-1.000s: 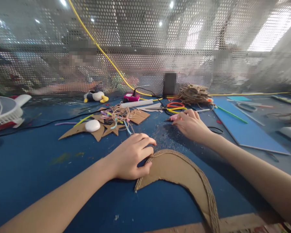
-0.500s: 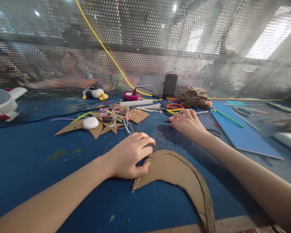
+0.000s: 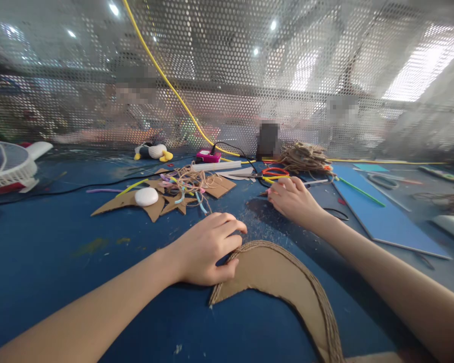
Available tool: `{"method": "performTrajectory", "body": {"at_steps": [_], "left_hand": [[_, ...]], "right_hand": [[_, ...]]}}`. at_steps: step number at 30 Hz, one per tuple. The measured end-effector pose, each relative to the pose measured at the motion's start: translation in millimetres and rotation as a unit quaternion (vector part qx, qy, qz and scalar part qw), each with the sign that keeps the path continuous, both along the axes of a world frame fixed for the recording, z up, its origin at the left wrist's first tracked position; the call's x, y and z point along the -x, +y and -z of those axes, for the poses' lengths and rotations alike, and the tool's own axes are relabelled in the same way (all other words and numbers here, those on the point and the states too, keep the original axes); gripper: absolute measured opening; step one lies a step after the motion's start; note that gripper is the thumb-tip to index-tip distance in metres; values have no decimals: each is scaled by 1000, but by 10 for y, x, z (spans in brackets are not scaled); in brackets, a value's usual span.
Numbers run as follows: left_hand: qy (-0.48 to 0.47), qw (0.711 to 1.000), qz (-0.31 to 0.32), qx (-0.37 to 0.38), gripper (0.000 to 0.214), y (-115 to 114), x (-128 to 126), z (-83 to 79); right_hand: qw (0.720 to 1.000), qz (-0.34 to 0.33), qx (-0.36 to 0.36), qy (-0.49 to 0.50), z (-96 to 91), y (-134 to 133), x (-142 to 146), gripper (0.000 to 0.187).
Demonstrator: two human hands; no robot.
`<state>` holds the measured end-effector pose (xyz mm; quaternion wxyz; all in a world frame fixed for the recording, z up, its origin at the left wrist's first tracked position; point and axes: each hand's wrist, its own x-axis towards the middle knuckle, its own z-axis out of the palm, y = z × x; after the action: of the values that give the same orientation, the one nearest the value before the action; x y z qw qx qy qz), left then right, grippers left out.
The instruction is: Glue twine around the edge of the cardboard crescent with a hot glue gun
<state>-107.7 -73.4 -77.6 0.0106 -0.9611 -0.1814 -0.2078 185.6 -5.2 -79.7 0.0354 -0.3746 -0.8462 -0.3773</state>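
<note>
A brown cardboard crescent [image 3: 272, 269] lies flat on the blue table, with twine [image 3: 320, 287] running in several strands along its outer edge. My left hand [image 3: 214, 247] grips its upper left end, the thumb on the cardboard and the fingers curled over the outer rim. Farther off to the right, my right hand [image 3: 293, 196] is closed low over the table. A small pink thing with a dark tip pokes out from its fingers; most of it is covered, so its kind is unclear. Scissors [image 3: 275, 172] with orange and yellow handles lie just behind that hand.
Left of centre lie cardboard cutouts [image 3: 126, 200], a white oval [image 3: 147, 196] and tangled string [image 3: 192, 179]. A twine bundle [image 3: 304, 156] sits at the back. To the right is a blue board [image 3: 386, 212]. A black cord [image 3: 71, 191] crosses the table; perforated metal mesh [image 3: 219, 60] stands behind.
The view has tilted slightly, so everything sits a little lower and farther right. Both hands keep nearly the same places and grips.
</note>
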Motion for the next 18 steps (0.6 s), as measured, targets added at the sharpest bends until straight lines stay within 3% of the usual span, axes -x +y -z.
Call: {"method": "performTrajectory", "body": {"at_steps": [5, 8, 13, 18], "left_hand": [[-7, 1000, 4, -10, 8, 1, 13, 6], [-8, 1000, 10, -13, 7, 1, 18, 3], [-10, 1000, 13, -3, 8, 6, 22, 5], [-10, 1000, 17, 5, 7, 5, 21, 0]], "right_hand": [[995, 7, 22, 98, -103, -49, -87, 26], [979, 1, 112, 168, -177, -113, -182, 25], [954, -47, 261, 143, -174, -140, -308, 26], [939, -88, 297, 153, -137, -91, -364, 26]]}}
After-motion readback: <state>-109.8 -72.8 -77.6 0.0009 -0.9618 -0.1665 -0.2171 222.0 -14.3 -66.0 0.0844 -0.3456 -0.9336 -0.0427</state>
